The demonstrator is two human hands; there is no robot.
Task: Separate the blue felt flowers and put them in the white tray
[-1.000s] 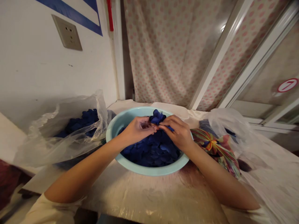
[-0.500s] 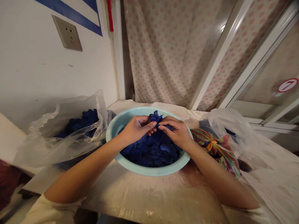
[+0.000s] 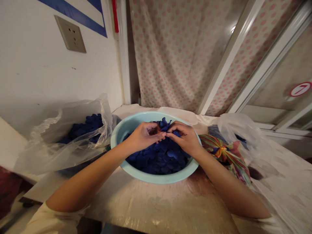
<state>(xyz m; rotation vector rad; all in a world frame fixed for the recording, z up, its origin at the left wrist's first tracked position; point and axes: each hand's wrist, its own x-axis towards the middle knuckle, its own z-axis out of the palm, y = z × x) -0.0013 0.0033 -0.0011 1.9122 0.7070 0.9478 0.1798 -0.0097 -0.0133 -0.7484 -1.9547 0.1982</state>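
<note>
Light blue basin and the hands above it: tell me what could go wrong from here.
1. The thin blue petal piece between the left hand and right hand might crease or tear.
2. If dropped, it could get lost among the similar blue pieces in the basin.

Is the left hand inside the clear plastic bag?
No, the left hand is over the basin, at a blue flower beside the right hand.
</note>
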